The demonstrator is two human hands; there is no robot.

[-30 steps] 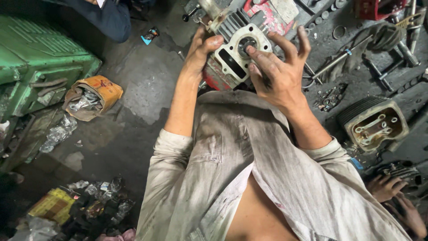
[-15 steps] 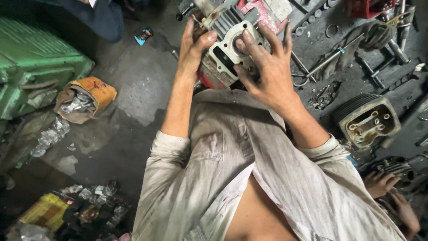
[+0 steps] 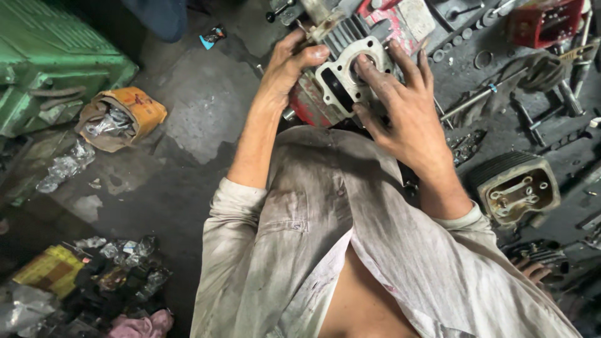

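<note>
Over the oily floor [image 3: 206, 112], the finned cylinder block [image 3: 341, 78] sits held between both hands. Left hand [image 3: 285, 69] wraps its left edge; right hand [image 3: 400, 109] presses spread fingers [image 3: 375, 69] on its gasket face. Parts crowd the right; bare floor lies left.

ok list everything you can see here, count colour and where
engine cylinder: 1, grey finned metal, top centre, held in both hands
red engine part: 1, red, under the cylinder
second cylinder: 1, dirty tan and grey, on the floor at right
metal rod: 1, grey, floor upper right
red box: 1, red, top right corner
green machine: 1, green, top left
orange carton: 1, orange, torn, floor at left
yellow packet: 1, yellow, bottom left
shirt: 1, grey, stained
left hand: on the cylinder's left side
right hand: fingers spread over its face
</note>
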